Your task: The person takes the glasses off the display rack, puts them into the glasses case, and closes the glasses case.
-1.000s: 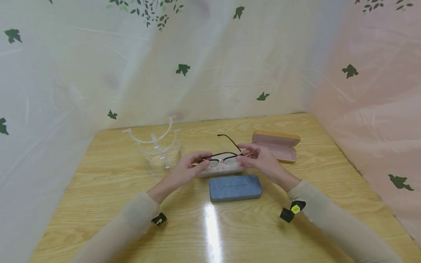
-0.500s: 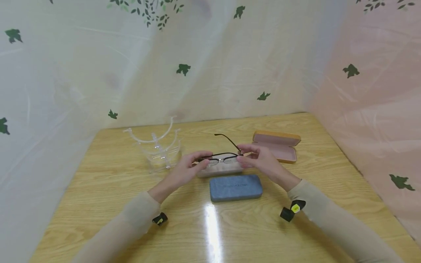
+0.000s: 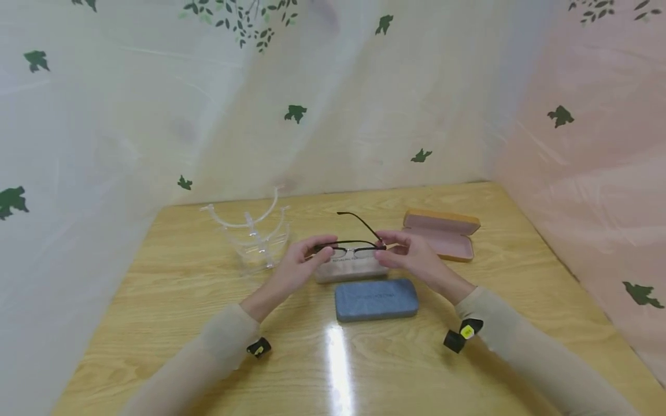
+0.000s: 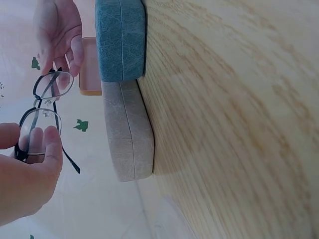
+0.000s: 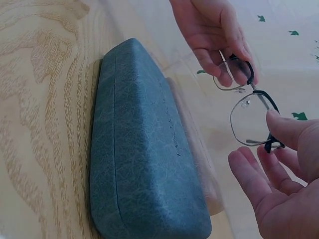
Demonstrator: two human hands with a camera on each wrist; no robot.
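A pair of eyeglasses (image 3: 350,252) with a black upper rim and thin metal lower rims is held in the air by both hands. My left hand (image 3: 298,263) pinches its left end between thumb and fingers. At the other end, my right hand (image 3: 411,254) pinches the frame near the hinge. One temple lies across behind the lenses; the other slants back and to the left, its tip free. Behind and below the glasses lies a shut grey-beige glasses case (image 3: 352,268), partly covered by them. A shut blue glasses case (image 3: 377,300) sits nearer, apart from both hands.
An orange glasses case (image 3: 442,233) with a pink lining stands open at the back right. On the back left is a clear tiered display stand (image 3: 255,240). All rest on a wooden table (image 3: 171,312) before a leaf-printed cloth backdrop (image 3: 343,150).
The slanting temple's tip has swung slightly left, inward toward the lenses. Both hands keep their hold on the eyeglasses. The head view has shifted a little.
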